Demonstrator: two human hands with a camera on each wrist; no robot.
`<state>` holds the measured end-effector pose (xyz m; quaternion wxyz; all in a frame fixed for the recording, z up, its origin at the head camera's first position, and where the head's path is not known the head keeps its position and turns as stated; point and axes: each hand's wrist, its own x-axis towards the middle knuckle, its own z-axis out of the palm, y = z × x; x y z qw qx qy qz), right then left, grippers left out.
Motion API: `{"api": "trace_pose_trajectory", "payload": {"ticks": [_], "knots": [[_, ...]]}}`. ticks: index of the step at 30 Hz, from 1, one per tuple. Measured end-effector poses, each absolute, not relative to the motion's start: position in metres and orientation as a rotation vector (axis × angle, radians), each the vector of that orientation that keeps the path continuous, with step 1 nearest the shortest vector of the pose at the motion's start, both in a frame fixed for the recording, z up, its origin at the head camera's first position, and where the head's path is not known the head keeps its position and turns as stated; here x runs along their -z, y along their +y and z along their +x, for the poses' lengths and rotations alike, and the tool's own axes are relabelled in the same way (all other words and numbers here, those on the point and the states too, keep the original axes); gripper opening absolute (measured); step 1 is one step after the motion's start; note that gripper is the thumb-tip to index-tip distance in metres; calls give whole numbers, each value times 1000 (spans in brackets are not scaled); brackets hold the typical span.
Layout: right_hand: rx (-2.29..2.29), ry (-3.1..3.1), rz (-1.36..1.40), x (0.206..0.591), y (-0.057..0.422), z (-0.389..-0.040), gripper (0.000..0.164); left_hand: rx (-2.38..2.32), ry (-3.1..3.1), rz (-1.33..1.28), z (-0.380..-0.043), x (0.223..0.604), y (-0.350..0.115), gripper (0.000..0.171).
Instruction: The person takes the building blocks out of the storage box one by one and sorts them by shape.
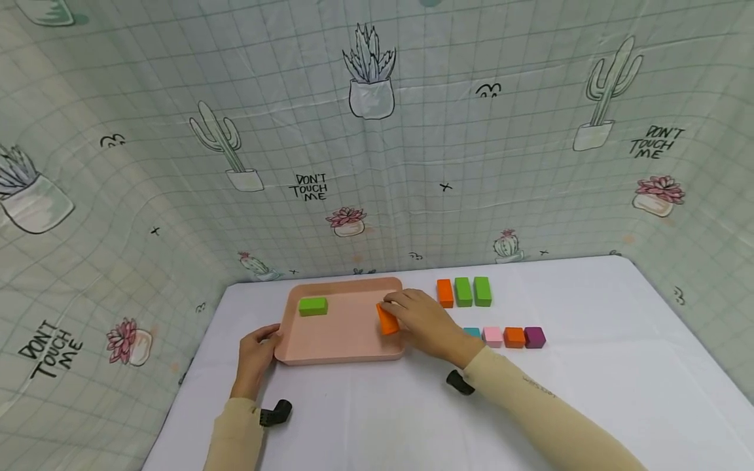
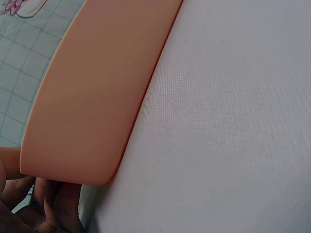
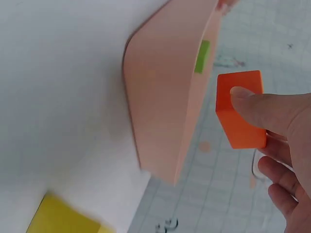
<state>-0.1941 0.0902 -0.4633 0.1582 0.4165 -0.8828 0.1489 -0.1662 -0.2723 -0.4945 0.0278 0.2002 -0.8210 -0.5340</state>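
A shallow pink tray (image 1: pixel 338 356) lies on the table with a green block (image 1: pixel 313 307) flat in its upper left part. My left hand (image 1: pixel 257 350) holds the tray's left end; the left wrist view shows its fingers (image 2: pixel 63 201) curled against the tray's end wall. Between thumb and fingers, my right hand (image 1: pixel 421 320) pinches an orange block (image 1: pixel 388 319). That block is raised over the tray's right side, tilted, and clear of the rim in the right wrist view.
Right of the tray stand another orange block (image 1: pixel 444 294) and two green blocks (image 1: pixel 463 292). Nearer is a row of cubes: teal (image 1: pixel 472 332), pink (image 1: pixel 492 337), orange (image 1: pixel 514 337) and purple (image 1: pixel 535 337). A yellow block (image 3: pixel 63 218) shows only in the right wrist view. Printed cloth (image 1: pixel 412 150) hangs behind.
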Motion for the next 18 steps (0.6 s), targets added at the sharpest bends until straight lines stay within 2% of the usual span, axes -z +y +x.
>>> {"api": "trace_pose_trajectory", "payload": {"ticks": [7,18], "knots": [[-539,-2502,1100,461,129,-186,65,1652,-2523,628,-164,493,-273,35],[-548,-2553,931,467,204,-181,68,1664,-2526,638,-164,492,-272,35]]}}
